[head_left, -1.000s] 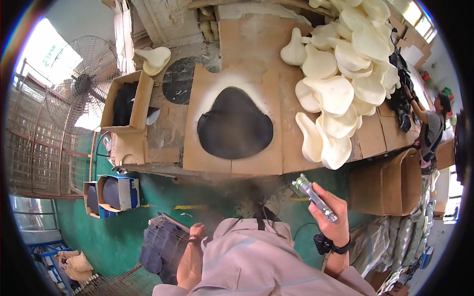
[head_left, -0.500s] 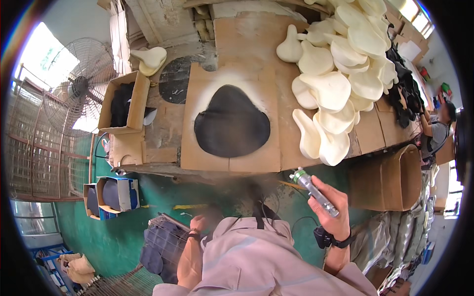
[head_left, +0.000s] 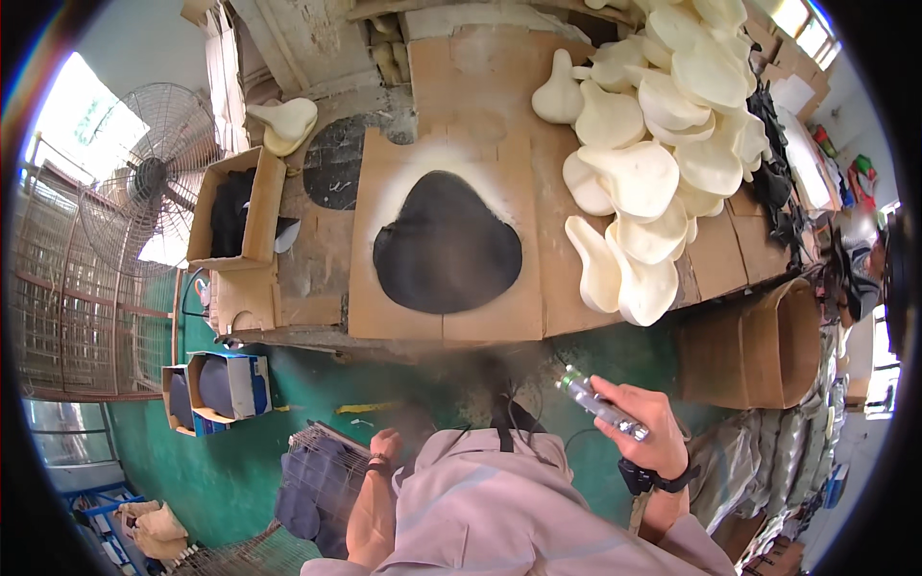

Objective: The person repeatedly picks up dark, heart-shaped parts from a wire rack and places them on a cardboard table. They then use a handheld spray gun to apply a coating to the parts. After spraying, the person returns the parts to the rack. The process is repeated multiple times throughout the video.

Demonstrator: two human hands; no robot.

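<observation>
Clasping a spray gun (head_left: 603, 409), the right hand (head_left: 645, 422) curls closed; the left hand (head_left: 386, 445) reads unclear. Cardboard (head_left: 384, 319) likely shields the table (head_left: 317, 276).

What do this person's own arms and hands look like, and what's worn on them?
The left hand and right hand are ungloved. A thin dark band circles the left wrist; a black strap with a boxy black device circles the right. Pale pinkish-grey cloth sleeves leave both forearms bare.
</observation>
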